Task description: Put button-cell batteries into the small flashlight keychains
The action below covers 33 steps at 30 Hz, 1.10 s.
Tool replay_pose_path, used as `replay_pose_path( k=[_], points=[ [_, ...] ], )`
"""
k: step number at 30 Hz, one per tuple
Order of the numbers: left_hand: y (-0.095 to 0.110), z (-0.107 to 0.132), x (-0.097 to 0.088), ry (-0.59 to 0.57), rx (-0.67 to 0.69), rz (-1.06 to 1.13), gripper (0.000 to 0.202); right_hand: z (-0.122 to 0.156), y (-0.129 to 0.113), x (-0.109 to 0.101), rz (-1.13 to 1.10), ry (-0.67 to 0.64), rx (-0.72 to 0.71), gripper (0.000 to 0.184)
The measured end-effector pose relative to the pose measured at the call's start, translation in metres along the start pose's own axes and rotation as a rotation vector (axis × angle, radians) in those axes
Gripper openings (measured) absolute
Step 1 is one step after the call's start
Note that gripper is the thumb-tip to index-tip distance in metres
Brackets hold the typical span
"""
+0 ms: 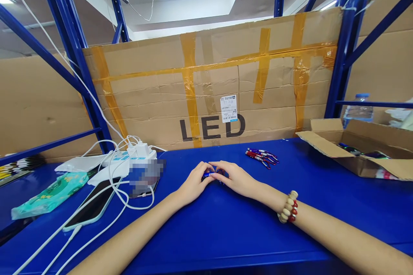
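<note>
My left hand (195, 182) and my right hand (235, 177) meet fingertip to fingertip over the middle of the blue shelf. Between them is a shiny blue pen (209, 175), with its near end in my left hand's curled fingers. My right hand's thumb and fingers close on the other side of it, where more dark blue pen-like pieces show; how many is hidden by the fingers. To the right, apart from both hands, a small pile of red and purple pens (262, 157) lies on the shelf. Beaded bracelets circle my right wrist.
On the left lie a phone (93, 204), a green packet (51, 195), a white power strip (142, 154) and tangled white cables. An open cardboard box (348, 161) stands at right, before a water bottle (359, 109). Taped cardboard (155, 107) closes off the back between blue posts.
</note>
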<state>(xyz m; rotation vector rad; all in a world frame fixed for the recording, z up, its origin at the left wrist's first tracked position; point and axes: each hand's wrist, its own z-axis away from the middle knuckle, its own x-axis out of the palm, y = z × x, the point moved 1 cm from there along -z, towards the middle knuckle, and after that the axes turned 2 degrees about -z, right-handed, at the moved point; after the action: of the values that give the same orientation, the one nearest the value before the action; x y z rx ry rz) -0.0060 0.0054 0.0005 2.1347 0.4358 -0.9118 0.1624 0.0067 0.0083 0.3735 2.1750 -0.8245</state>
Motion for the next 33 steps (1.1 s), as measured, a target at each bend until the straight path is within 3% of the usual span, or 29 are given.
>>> replay_pose_path(
  k=[6,10,14,19,23,28,33],
  points=[
    [-0.001,0.002,0.001,-0.004,-0.059,-0.006,0.015,-0.002,0.002,-0.013,0.366,-0.148,0.114,0.024],
    [-0.002,0.002,-0.001,0.01,-0.106,-0.061,0.018,-0.001,0.012,-0.031,0.636,-0.144,0.38,0.017],
    [-0.003,0.002,-0.001,-0.003,-0.095,-0.091,0.018,0.001,0.022,-0.051,0.729,-0.097,0.581,0.006],
    [-0.005,0.002,-0.001,-0.003,-0.077,-0.12,0.017,0.002,0.034,-0.07,0.759,-0.038,0.731,0.011],
    [-0.005,0.002,-0.001,-0.011,-0.066,-0.147,0.017,0.004,0.052,-0.077,0.766,-0.008,0.759,0.021],
    [-0.002,0.002,-0.001,-0.024,-0.061,-0.177,0.016,0.011,0.089,-0.07,0.749,0.035,0.713,0.068],
    [0.0,0.003,0.0,-0.044,-0.044,-0.196,0.016,0.012,0.119,-0.056,0.585,-0.097,0.719,0.059]
  ],
)
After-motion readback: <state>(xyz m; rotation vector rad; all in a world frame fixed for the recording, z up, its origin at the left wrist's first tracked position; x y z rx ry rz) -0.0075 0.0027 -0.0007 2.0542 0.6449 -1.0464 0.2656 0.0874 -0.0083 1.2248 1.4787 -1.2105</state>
